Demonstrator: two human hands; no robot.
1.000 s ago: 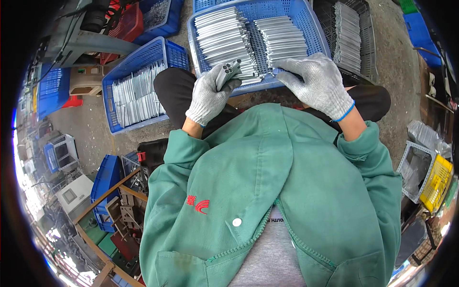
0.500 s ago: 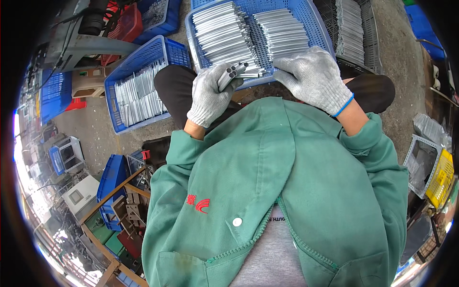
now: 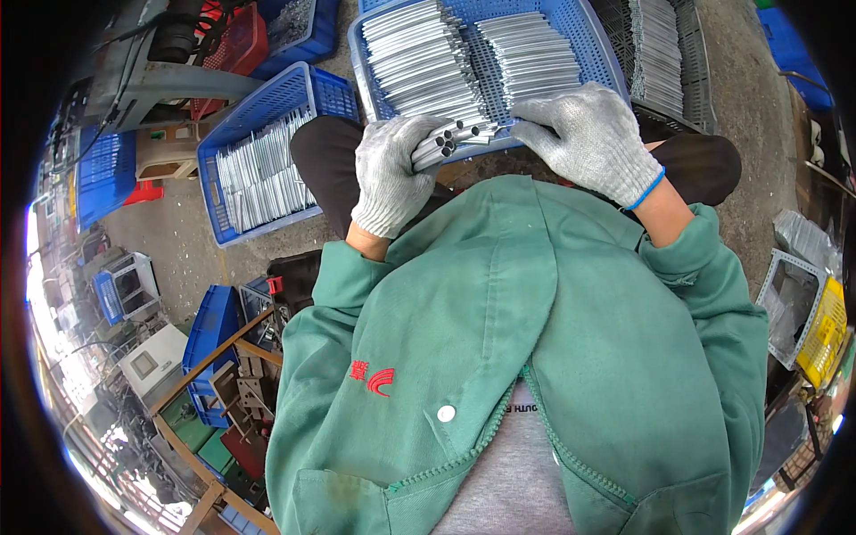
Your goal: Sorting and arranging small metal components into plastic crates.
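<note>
My left hand (image 3: 392, 169), in a grey knit glove, is closed around a small bundle of silvery metal tubes (image 3: 439, 148). Their round hollow ends face toward me. More tube ends (image 3: 481, 132) show just right of the bundle; whether this hand holds them too I cannot tell. My right hand (image 3: 584, 138), gloved alike with a blue cuff edge, hovers at the near rim of a blue plastic crate (image 3: 615, 67). Its thumb and forefinger are apart, with nothing seen between them. Inside that crate lie two stacks of tubes, a taller left stack (image 3: 415, 58) and a right stack (image 3: 528, 58).
To the left, another blue crate (image 3: 207, 178) holds short tubes. A dark crate (image 3: 704, 89) with stacked tubes stands right of the middle one. My knees flank the crate's near side. A metal machine frame (image 3: 169, 82) rises at upper left, a wooden-edged bench (image 3: 209, 366) at lower left.
The bundle in my left hand shows more tube ends and has turned slightly. My right hand stays near the crate rim, thumb and forefinger still apart.
</note>
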